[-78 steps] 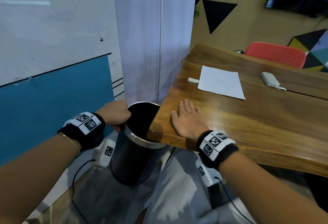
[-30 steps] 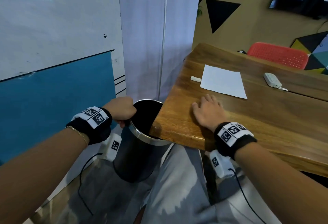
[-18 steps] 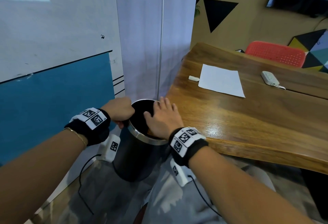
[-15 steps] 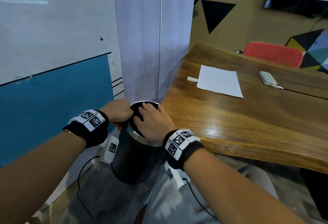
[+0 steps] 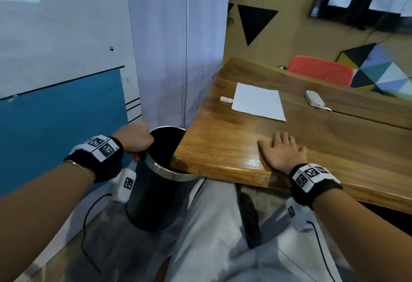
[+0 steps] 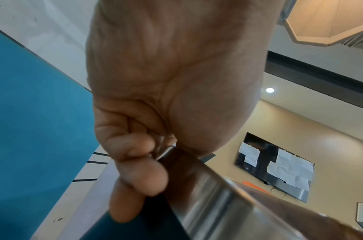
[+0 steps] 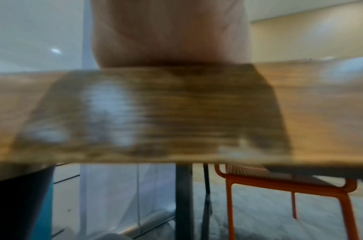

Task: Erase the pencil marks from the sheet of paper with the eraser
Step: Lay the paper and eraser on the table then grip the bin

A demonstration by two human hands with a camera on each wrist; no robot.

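The right hand [image 5: 281,152] has swung from the bin [image 5: 156,183] back onto the table [image 5: 334,143], fingers flat and spread. The left hand [image 5: 136,140] grips the bin's rim. The eraser [image 5: 226,99] lies toward upper centre, touching the paper's [image 5: 258,104] left edge, nearer the right hand.

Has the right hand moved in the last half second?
Yes. The right hand has left the mouth of the black metal bin and gone rightward onto the wooden table, now flat near its front edge.
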